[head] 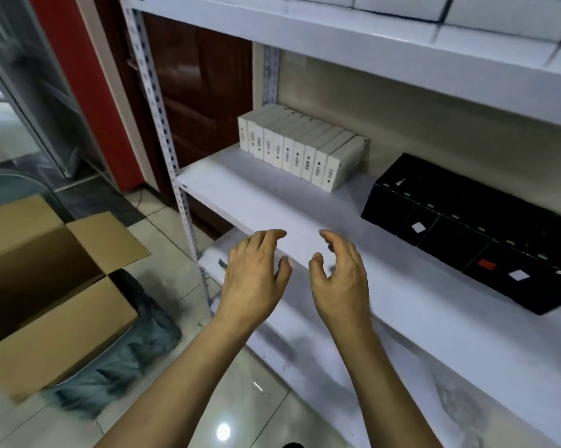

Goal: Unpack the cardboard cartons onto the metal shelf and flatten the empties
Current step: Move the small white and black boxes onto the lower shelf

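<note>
An open brown cardboard carton point(51, 313) stands on the floor at the left, flaps up, its inside dark. The white metal shelf point(240, 195) fills the right of the view. Several white boxes point(300, 148) stand in a row at the back of the middle board. To their right several black boxes point(476, 231) lie stacked. My left hand point(254, 276) and my right hand point(340, 278) hover side by side in front of the middle board's front edge, palms facing each other, fingers relaxed, holding nothing.
A perforated shelf upright point(169, 147) runs down between carton and shelf. A grey fuzzy mat point(127, 360) lies under the carton on the tiled floor. More white boxes point(466, 8) sit on the top board. A lower board point(418, 350) juts out below my hands.
</note>
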The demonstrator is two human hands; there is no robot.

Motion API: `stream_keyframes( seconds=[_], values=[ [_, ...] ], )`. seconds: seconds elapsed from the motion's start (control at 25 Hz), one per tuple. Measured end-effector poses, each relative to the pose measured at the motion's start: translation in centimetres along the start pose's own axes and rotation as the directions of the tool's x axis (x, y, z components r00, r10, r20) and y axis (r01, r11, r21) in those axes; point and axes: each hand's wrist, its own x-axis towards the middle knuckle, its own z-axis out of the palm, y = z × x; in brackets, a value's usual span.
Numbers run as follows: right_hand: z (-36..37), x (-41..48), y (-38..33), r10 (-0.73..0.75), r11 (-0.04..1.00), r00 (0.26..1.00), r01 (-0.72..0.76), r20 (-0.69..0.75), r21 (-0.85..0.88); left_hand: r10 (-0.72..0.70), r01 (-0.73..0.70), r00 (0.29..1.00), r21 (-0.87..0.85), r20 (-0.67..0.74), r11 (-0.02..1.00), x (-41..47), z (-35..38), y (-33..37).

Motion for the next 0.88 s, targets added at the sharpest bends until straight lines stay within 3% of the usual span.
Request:
stream_keyframes(
  seconds=[0.4,0.88],
  values=[
    [12.1,-4.1,-9.3,-0.127,0.990,0.973,0.110,0.195,0.093,-0.181,0.189,0.979,0.088,-0.091,0.978,-4.4,-9.1,-12.6],
    [22.2,-8.4,-16.6,-0.271,0.960,0.862,0.211,0.428,0.183,-0.464,0.482,0.863,0.051,-0.202,0.875,-9.2,-15.3,-21.8]
  ],
)
